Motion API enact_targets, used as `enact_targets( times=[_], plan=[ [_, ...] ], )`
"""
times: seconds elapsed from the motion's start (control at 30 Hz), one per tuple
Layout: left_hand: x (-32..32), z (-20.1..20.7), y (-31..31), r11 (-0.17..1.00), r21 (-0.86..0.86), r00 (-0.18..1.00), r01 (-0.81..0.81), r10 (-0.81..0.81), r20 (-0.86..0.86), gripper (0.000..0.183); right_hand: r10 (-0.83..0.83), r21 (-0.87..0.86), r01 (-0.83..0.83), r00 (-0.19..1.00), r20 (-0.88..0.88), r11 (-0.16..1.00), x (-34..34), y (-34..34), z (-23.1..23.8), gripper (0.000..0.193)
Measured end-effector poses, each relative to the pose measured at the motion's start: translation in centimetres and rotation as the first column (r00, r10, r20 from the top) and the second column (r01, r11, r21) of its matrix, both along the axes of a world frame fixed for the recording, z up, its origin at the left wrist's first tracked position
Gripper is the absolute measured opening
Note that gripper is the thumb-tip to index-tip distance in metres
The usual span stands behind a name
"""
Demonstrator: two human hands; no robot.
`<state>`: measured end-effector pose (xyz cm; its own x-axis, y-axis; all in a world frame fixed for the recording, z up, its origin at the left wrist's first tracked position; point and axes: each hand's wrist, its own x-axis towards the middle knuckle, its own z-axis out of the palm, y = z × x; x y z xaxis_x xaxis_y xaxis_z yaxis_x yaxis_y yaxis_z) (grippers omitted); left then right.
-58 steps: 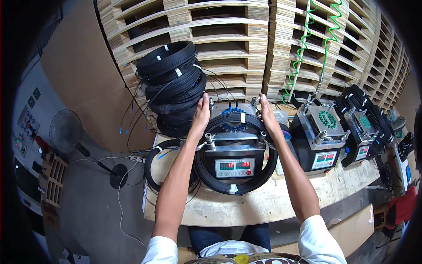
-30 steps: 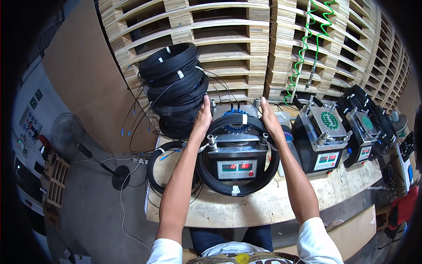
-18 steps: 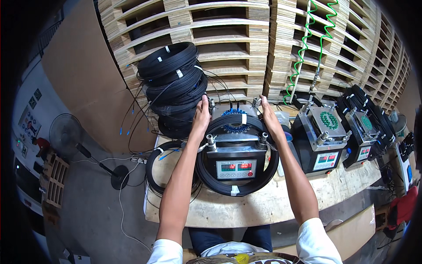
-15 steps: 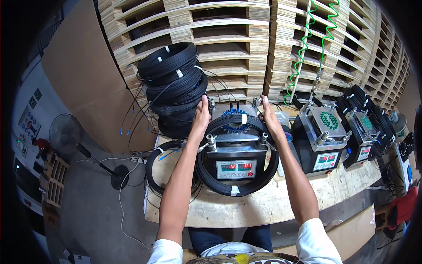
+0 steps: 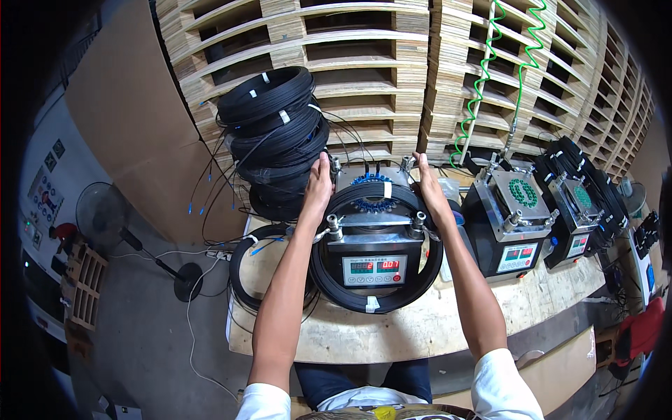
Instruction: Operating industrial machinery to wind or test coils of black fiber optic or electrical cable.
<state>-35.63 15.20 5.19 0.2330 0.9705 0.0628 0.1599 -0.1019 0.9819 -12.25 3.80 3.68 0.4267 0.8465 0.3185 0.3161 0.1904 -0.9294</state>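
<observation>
In front of me stands a black bench machine (image 5: 336, 269) with a lit red-and-green display and a metal top, on which a ring of blue connectors (image 5: 371, 206) sits. A large coil of black cable (image 5: 371, 302), tied with white tape, is draped round it, partly over the top and down the front. My left hand (image 5: 318, 185) lies along the left side of the machine's top, fingers stretched out. My right hand (image 5: 430, 189) lies along the right side in the same way. Their far fingers are partly hidden. Corner clamp posts (image 5: 334, 225) stand close to both hands.
Stacked black cable coils (image 5: 269, 133) with loose blue-tipped ends rise at back left; another coil (image 5: 241, 280) lies before them. Two similar machines (image 5: 514, 217) stand on the right of the wooden table (image 5: 336, 339). Pallets (image 5: 350, 56) back it; a fan (image 5: 105, 213) stands left.
The numbers on the front machine's display have changed. A green coiled hose at the back has swung slightly to the right. My hands stay in place.
</observation>
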Motion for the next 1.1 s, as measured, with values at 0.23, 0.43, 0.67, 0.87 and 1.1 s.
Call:
enact_targets(
  times=[0.23,0.43,0.67,0.87,1.1],
  plan=[
    [-0.1,-0.5,0.8,0.998,0.031,0.996,0.046,-0.044,-0.072,0.087,0.0,0.016,0.0,1.0,-0.01,1.0,0.1,-0.2,-0.2,0.073],
    [-0.2,-1.2,1.9,0.991,-0.038,0.985,0.128,-0.131,-0.108,0.088,-0.077,-0.118,0.087,0.993,0.088,0.989,-0.4,-0.4,0.4,0.075],
    [0.2,-2.7,2.7,0.995,0.103,0.997,0.011,-0.004,-0.071,0.083,-0.089,-0.007,0.09,0.988,0.126,0.996,-0.2,0.1,-0.3,0.073],
    [0.0,-1.7,2.0,0.999,0.0,0.993,0.048,-0.047,-0.112,0.092,-0.087,0.007,0.087,0.99,0.107,0.996,-0.4,0.0,-0.4,0.075],
    [-0.2,-1.1,1.7,0.996,-0.031,0.99,0.084,-0.087,-0.11,0.091,-0.124,-0.076,0.13,0.99,0.072,0.989,-0.5,0.0,0.0,0.074]
  ],
)
